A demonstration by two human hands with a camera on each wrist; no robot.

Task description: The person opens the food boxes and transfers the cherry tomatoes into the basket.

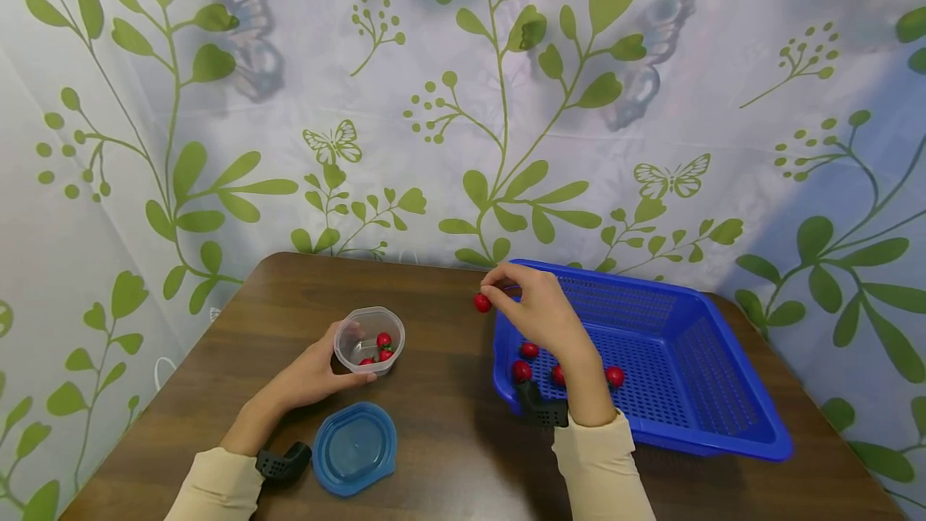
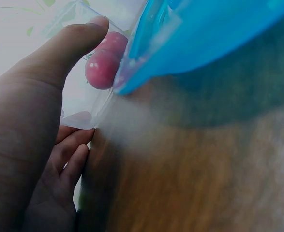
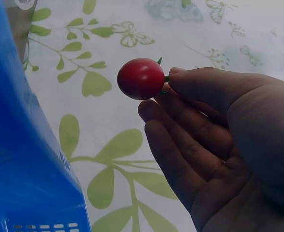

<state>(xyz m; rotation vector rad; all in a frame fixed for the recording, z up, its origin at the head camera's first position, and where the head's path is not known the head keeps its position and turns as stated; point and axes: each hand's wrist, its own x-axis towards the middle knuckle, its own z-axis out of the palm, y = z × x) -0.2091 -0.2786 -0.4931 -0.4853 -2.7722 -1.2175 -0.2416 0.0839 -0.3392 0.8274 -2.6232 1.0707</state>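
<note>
My right hand (image 1: 537, 310) pinches a red cherry tomato (image 3: 141, 79) by its green stem, with thumb and fingertips. The hand is above the left rim of a blue plastic basket (image 1: 654, 356). Several more tomatoes lie in the basket's left part, some partly hidden by my forearm. On the left, my left hand (image 1: 318, 374) holds a clear plastic container (image 1: 354, 330), its thumb on the near side and fingers round the far side. A few tomatoes (image 1: 384, 340) sit inside it, also visible through its wall in the left wrist view.
A blue lid (image 1: 354, 449) lies on the brown wooden table (image 1: 448, 424), just in front of the container. Behind the table hangs a cloth (image 1: 405, 103) printed with green leaves and butterflies. Black wrist cameras (image 1: 284, 463) sit on both wrists.
</note>
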